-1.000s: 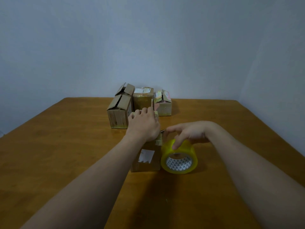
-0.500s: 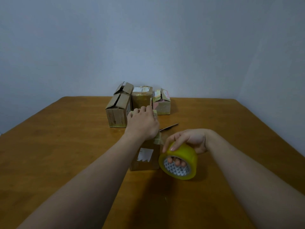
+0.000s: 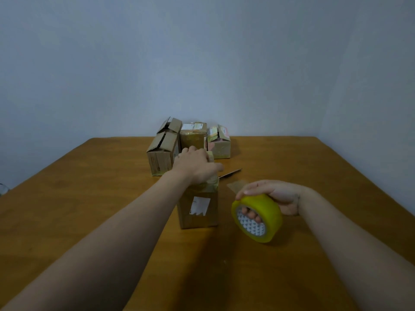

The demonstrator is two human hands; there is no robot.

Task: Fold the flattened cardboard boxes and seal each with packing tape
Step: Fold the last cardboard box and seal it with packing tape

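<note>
The worktop [image 3: 89,198] carried three boxes [image 3: 193,136] grouped at its far edge and one tall box [image 3: 198,212] standing upright at centre, its top under the left hand [image 3: 195,167]. That hand's fingers [image 3: 190,153] lay over the closed flaps, pressing rather than gripping. The tape roll [image 3: 261,217] was just right of the tall box, apart from it and lower than its top, core facing the camera. The right hand [image 3: 278,196] held it, fingers through the core, thumb over the rim. A tape tail [image 3: 237,185] pointed leftward; whether it reached the box could not be told. In my judgement, sealing required carrying the roll left and up. A knife [image 3: 231,172] lay behind.
</note>
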